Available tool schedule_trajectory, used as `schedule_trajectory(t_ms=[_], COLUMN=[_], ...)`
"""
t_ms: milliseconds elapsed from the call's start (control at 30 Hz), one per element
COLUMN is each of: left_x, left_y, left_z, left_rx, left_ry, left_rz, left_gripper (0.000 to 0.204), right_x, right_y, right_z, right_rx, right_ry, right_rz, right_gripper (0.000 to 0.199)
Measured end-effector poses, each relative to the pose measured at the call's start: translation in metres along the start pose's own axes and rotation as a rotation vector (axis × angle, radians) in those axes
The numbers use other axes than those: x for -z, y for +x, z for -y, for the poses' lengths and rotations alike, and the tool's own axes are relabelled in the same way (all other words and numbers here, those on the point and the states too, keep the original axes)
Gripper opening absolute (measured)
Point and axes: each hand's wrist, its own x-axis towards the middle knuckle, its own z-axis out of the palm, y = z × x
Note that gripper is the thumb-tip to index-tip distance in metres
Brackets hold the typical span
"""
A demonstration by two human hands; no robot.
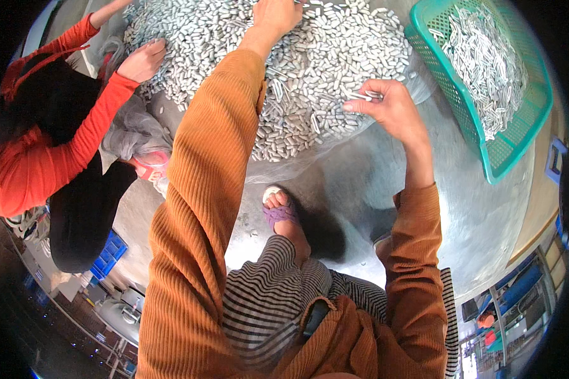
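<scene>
Head view: right of centre, the right hand is clamping silvery pieces in its grip, presumably preventing slipping; top centre, the left hand is overlapping the pile, its cropped grip's state I cannot tell.

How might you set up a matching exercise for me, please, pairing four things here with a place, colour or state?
1. Right hand
2. Basket
3. Sandal strap
4. Left hand

A. Purple
B. Stretched forward over the pile
C. Pinching small silvery pieces
D. Green

Pairs: 1-C, 2-D, 3-A, 4-B
</scene>
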Motion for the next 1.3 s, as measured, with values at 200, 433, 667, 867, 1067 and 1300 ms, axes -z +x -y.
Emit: schedule_trajectory(t_ms=[200, 433, 667, 867, 1067, 1300], left_x=[0.001, 0.009, 0.04, 0.018, 0.032, 0.087], left_y=[0.0, 0.0, -0.037, -0.042, -0.027, -0.034], left_z=[-0.005, 0.069, 0.101, 0.034, 0.075, 0.045], left_rx=[-0.058, 0.49, 0.442, 0.142, 0.508, 0.362], left_ry=[-0.049, -1.839, -1.473, -0.063, -1.437, -1.485], left_rz=[-0.009, 0.15, 0.405, 0.113, 0.505, 0.329], left_gripper=[0.015, 0.023, 0.025, 0.027, 0.02, 0.016], right_x=[-0.001, -0.019, -0.06, -0.072, -0.075, -0.09], right_y=[-0.04, -0.03, 0.001, -0.017, -0.017, 0.093], right_z=[0.002, 0.026, 0.037, 0.016, 0.014, 0.024], right_rx=[0.097, 0.067, 0.133, 0.104, 0.22, 0.307], right_ry=[0.321, 0.892, 0.417, 0.273, 0.196, -0.807], right_rz=[0.049, 0.237, 0.004, -0.055, -0.207, -0.127], right_gripper=[0.031, 0.02, 0.032, 0.03, 0.025, 0.043])
